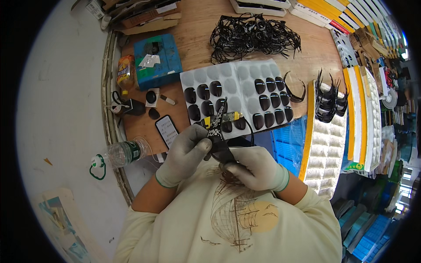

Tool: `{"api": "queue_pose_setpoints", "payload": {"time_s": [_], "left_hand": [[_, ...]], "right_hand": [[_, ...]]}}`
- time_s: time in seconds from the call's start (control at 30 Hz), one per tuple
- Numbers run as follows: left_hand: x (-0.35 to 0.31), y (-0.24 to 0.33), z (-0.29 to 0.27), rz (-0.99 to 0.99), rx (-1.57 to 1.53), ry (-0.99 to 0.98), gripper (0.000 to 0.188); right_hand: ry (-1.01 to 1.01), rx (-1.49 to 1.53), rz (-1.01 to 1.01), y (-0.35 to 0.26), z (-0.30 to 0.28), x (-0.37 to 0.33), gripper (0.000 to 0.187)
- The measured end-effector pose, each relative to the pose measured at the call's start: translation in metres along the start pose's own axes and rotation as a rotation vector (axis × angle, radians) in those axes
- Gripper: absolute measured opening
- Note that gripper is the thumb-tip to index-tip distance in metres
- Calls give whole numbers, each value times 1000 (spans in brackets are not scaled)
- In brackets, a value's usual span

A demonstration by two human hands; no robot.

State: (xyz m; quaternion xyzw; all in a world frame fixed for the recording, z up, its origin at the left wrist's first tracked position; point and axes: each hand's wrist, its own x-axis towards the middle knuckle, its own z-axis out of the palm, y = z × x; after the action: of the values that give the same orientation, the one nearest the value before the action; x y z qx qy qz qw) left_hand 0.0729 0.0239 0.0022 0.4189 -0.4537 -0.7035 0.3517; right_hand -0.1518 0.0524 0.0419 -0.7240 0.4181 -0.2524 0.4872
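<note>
Both my hands wear whitish-grey gloves and meet in front of my chest. My left hand (187, 151) pinches a pair of dark sunglasses (222, 151) near the hinge of a temple with a white pattern, which points up and away. Fingers of my right hand (256, 168) are closed on the near side of the same pair. Just beyond lies a tray sheet (237, 70) with rows of dark lenses (264, 103), some of its round pockets bare. A yellow-and-dark tool (232, 117) rests on it, partly hidden behind the patterned temple.
A tangled heap of black frames (254, 37) lies at the back. One frame (296, 92) sits right of the sheet; more stand in a white compartment tray (322, 153). At left are a blue box (158, 59), a phone (166, 130), an orange bottle (126, 72) and a clear bottle (125, 153).
</note>
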Motion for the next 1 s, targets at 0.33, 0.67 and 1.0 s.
{"api": "queue_pose_setpoints", "payload": {"time_s": [0.33,0.67,1.0], "left_hand": [[-18,33,10,298,272,-85,23],[-12,0,25,173,146,-61,25],[47,4,51,514,408,-347,29]], "right_hand": [[51,-39,-25,-7,-9,-6,18],[353,-24,84,-7,14,-2,21],[-367,642,138,50,-58,-53,48]]}}
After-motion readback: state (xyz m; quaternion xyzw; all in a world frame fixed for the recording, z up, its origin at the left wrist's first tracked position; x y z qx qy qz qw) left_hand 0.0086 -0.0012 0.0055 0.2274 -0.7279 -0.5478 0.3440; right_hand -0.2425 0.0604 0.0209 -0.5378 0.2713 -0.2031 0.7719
